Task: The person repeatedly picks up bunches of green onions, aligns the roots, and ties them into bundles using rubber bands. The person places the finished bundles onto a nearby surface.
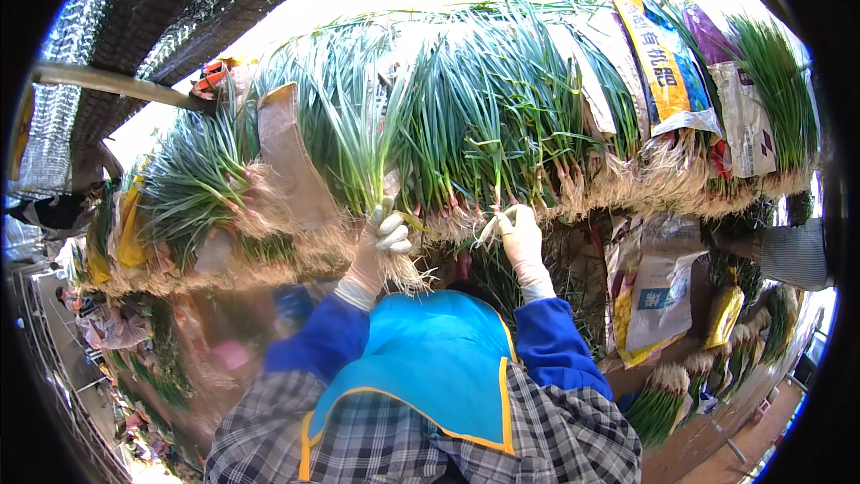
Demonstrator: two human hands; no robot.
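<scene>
My left hand (379, 245), in a pale glove, is closed around the lower stems of a bunch of green onions (366, 148). Their leaves fan upward and pale roots hang below the fist. To its right, my right hand (521, 238), gloved too, pinches a thin green onion (498, 178) near its root end with thumb and fingertips. Behind both hands stretches a long, thick row of green onions (463, 107), leaves up and roots toward me. Whether the pinched stalk is free of that row cannot be made out.
A brown cloth (295, 154) and printed sacks (662, 60) drape over the row. A loose bunch (208, 181) lies at left. Bundled onions (658, 403) stand on the ground at lower right, near a yellow bag (724, 312). A pole (121, 84) juts in at upper left under shade netting (175, 7).
</scene>
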